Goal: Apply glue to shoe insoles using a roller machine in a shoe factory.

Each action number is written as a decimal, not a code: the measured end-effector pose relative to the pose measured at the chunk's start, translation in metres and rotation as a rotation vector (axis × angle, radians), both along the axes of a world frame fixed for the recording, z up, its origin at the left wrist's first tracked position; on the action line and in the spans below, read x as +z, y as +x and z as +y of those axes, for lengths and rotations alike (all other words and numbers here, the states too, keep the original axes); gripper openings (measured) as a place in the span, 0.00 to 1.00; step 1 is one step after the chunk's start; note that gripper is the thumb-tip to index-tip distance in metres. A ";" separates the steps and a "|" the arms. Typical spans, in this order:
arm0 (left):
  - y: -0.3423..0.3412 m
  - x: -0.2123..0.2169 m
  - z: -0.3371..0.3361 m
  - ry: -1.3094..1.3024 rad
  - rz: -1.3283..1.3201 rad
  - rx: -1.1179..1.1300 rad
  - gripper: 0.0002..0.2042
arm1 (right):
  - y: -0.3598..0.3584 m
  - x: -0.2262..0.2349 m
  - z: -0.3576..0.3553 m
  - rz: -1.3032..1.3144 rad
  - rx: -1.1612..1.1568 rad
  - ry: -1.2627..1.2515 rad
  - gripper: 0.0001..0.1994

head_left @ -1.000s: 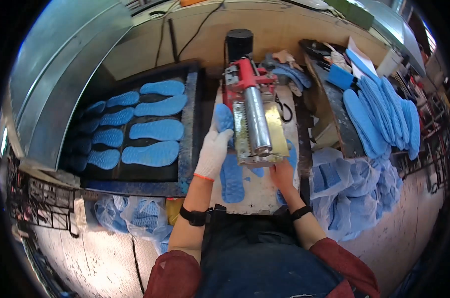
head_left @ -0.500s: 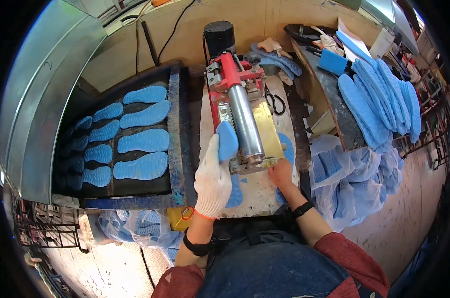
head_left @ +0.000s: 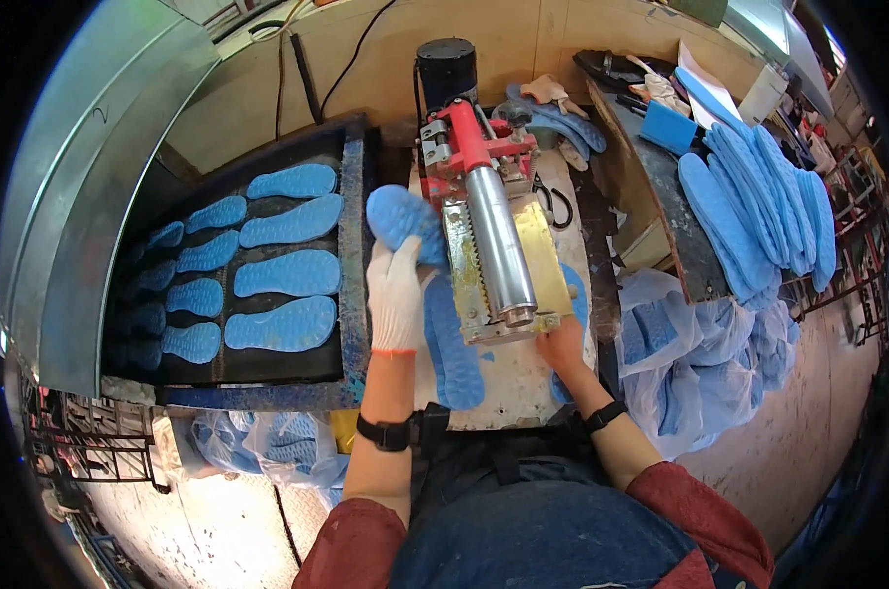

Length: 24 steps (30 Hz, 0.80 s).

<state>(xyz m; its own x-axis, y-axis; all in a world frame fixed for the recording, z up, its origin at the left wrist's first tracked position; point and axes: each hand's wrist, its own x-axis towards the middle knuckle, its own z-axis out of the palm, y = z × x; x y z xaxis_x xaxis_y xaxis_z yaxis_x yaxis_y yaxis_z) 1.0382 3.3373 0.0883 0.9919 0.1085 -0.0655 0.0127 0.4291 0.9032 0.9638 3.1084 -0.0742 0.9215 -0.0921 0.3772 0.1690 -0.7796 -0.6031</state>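
My left hand (head_left: 393, 294), in a white knit glove with an orange cuff edge, grips a blue shoe sole (head_left: 395, 214) by its near edge. That sole is tilted beside the left edge of a roller machine (head_left: 494, 236) with a steel cylinder, brass-coloured plate and red frame. My bare right hand (head_left: 560, 344) is curled at the machine's near right corner; its fingertips are hidden there. Blue soles (head_left: 456, 348) lie overlapping on the pale bench below my left hand's side of the machine. Another sole (head_left: 579, 294) shows partly at the plate's right side.
At left, a dark-bedded tray (head_left: 351, 265) with a worn blue rim holds rows of blue soles. Stacked soles (head_left: 758, 206) lie on a side table at right, above plastic bags (head_left: 700, 363) of soles. Black scissors (head_left: 559, 208) rest behind the plate; a black motor (head_left: 446, 74) stands at the back.
My left hand has moved left, and the sole in it has turned to show its broad face. The soles on the bench are now less covered. My right hand stays at the machine's corner.
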 end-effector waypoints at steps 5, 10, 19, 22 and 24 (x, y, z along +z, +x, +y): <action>-0.007 -0.002 -0.023 -0.241 -0.094 0.062 0.15 | -0.002 0.001 -0.003 0.031 0.003 -0.075 0.07; -0.020 0.001 -0.025 0.056 -0.148 0.102 0.16 | 0.002 -0.004 -0.004 -0.019 0.012 -0.059 0.06; -0.031 -0.006 -0.004 0.037 0.002 0.074 0.14 | 0.003 -0.007 -0.004 -0.031 0.009 -0.099 0.06; -0.028 -0.001 -0.011 -0.247 -0.102 0.037 0.13 | 0.002 -0.006 -0.004 -0.044 0.023 -0.082 0.06; -0.028 -0.002 -0.011 -0.147 -0.096 -0.038 0.20 | 0.002 -0.006 -0.004 -0.026 0.030 -0.077 0.05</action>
